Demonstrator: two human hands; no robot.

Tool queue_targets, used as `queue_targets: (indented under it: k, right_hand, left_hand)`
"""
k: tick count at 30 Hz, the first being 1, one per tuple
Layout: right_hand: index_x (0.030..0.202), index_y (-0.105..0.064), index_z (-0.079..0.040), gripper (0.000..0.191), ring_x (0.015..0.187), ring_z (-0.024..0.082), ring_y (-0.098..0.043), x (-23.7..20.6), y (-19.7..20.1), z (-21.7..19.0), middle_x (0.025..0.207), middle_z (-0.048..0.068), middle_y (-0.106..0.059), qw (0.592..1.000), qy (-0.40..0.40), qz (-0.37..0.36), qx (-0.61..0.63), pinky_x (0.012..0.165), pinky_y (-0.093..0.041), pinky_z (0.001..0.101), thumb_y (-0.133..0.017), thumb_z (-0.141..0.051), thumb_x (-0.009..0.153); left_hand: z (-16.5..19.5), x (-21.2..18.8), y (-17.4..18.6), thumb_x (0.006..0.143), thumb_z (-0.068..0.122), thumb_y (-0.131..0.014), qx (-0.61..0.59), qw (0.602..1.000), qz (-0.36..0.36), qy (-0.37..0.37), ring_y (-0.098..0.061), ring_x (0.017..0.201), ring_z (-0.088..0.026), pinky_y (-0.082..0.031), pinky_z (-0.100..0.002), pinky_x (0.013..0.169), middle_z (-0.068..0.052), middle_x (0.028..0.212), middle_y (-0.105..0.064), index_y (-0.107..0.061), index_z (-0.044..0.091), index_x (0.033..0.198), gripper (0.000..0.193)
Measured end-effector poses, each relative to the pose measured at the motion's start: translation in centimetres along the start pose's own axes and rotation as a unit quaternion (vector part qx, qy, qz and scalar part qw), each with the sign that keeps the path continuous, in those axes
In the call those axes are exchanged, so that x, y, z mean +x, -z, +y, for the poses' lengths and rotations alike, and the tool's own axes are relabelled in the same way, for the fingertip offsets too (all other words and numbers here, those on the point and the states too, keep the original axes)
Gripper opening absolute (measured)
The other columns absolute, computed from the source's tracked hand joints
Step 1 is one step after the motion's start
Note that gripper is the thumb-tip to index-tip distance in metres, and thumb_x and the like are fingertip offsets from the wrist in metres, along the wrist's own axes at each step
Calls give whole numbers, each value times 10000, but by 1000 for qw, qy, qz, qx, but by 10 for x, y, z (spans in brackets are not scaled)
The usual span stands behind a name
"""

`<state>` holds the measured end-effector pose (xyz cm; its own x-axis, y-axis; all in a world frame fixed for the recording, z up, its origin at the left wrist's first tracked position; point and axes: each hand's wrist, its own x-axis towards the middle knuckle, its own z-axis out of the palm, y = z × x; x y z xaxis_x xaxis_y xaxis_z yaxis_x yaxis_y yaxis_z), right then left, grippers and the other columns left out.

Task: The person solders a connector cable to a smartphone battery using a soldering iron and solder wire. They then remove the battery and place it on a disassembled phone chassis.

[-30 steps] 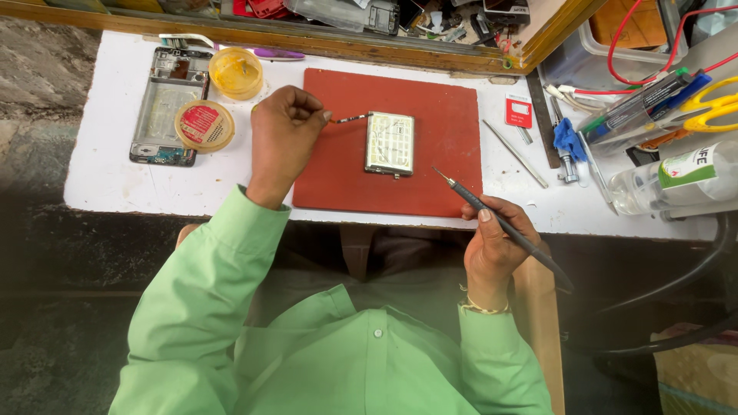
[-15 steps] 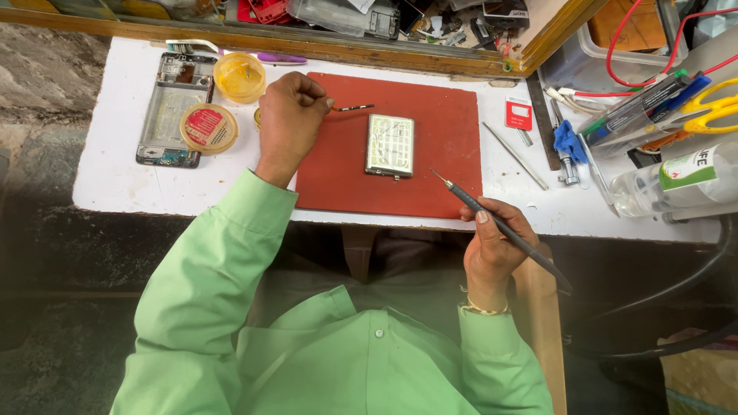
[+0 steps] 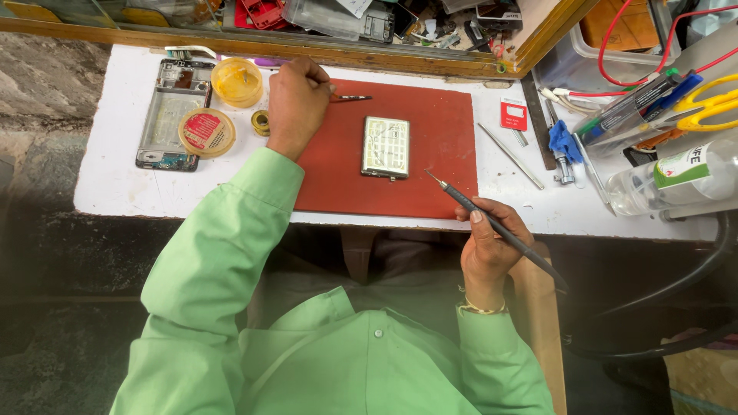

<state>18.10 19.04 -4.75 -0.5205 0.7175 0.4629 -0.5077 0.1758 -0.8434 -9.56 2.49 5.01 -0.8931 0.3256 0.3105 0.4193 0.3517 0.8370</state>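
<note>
Left hand (image 3: 296,104) closed around thin tweezers (image 3: 350,97), tips resting over top edge of red mat (image 3: 430,192), just beside small yellow tub (image 3: 237,81). Right hand (image 3: 492,250) at table's near edge, pinching dark soldering iron (image 3: 492,223), tip raised near lower right corner of metal-shielded board (image 3: 386,147) lying mid-mat.

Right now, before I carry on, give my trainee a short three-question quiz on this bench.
1. True or false: the soldering iron tip touches the circuit board.
2. What does the left hand hold? A scissors, B tweezers, C bottle.
3. What does the board lie on?

Key: 1 false, the tip sits just right of it, held by the right hand. 2 B. 3 the red mat.
</note>
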Motion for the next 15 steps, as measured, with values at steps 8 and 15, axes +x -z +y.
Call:
queue_targets:
  k: [8, 15]
  right_hand:
    - [1085, -687, 82, 154, 828, 221, -717, 0, -2, -1, 913, 165, -726, 1000, 2, -3, 6, 823, -624, 340, -703, 9, 951]
    - [1089, -689, 83, 165, 829, 218, -717, -1, -2, -1, 913, 164, -725, 1000, 3, 0, 4, 824, -623, 337, -708, -1, 949]
  left_hand:
    - [0, 1, 2, 844, 135, -797, 23, 999, 21, -27, -746, 714, -249, -562, -359, 651, -113, 796, -763, -746, 21, 941, 158]
    - [-12, -2, 10, 904, 174, -796, 71, 989, 63, -116, -727, 806, -317, -556, -416, 718, -139, 928, -764, -749, 17, 1018, 199]
